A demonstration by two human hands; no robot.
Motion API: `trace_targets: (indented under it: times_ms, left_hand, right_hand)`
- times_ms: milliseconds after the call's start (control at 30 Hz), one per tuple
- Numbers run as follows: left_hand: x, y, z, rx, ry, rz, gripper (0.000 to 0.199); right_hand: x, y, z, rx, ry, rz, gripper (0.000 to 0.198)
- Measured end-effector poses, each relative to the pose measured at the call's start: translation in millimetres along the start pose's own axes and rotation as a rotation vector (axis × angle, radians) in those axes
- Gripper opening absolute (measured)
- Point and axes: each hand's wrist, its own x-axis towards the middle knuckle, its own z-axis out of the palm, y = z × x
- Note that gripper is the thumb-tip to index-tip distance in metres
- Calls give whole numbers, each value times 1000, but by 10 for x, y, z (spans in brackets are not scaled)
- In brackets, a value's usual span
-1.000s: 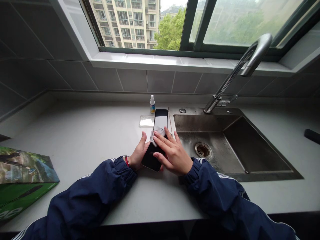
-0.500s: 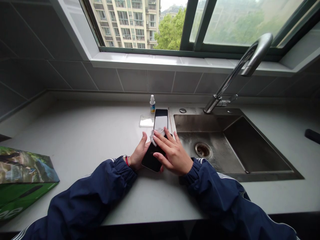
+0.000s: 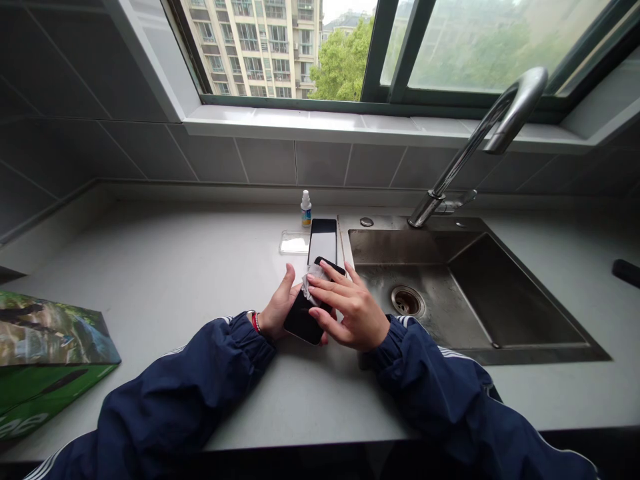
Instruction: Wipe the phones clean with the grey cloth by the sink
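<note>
A black smartphone (image 3: 303, 319) lies tilted in my left hand (image 3: 280, 310), which supports it from beneath with the thumb raised at its side. My right hand (image 3: 350, 308) presses a crumpled white wipe (image 3: 311, 283) onto the screen with its fingertips. Beyond the held phone, a second dark slab like a phone (image 3: 323, 240) lies on the counter, its surface reflecting the window; its near end is hidden. Beside it rest a clear phone case (image 3: 294, 243) and a small spray bottle (image 3: 306, 210) with a white cap, standing upright.
A steel sink (image 3: 470, 293) with a tall faucet (image 3: 480, 143) is set into the white counter (image 3: 200, 267) on my right. At the left edge stands a green printed bag or box (image 3: 55, 360). A dark object (image 3: 626, 272) sits at the far right, and a window is ahead.
My right fingers and the wipe have slid slightly down the held phone, uncovering its top end. My left hand keeps the phone in nearly the same place.
</note>
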Motion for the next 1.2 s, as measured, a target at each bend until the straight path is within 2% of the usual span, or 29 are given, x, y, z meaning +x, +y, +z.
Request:
trace_targets:
  times_ms: [200,267,433,567,633,700,867,1067,1200]
  left_hand:
    - [0,16,-2,38,-64,-68,88]
    - [-4,13,8,39,-55,-55,87]
    - [-16,14,45,7,-8,-66,92]
    - [-18,23,62,-12,4,-63,90]
    - [-20,24,66,-21,13,-62,88]
    - [-27,25,71,-35,29,-58,88]
    - [-30,23,82,-63,26,-69,92]
    - [7,-3,115,-137,152,107,79]
    - [-8,-4,145,-148,124,-8,94]
  right_hand:
    - [-1,44,75,-165,-53,228,60]
    - [1,46,70,-156,-69,231,63]
    - [5,19,19,-55,-154,59,53]
    - [-1,13,66,-119,-130,209,65]
    - [-1,16,86,-125,-137,239,74]
    - [3,20,78,-106,-165,182,77]
    - [11,35,16,-53,-185,59,66]
    - [-10,-9,15,64,-155,-86,54]
    - [-10,-93,0,131,-181,-174,50]
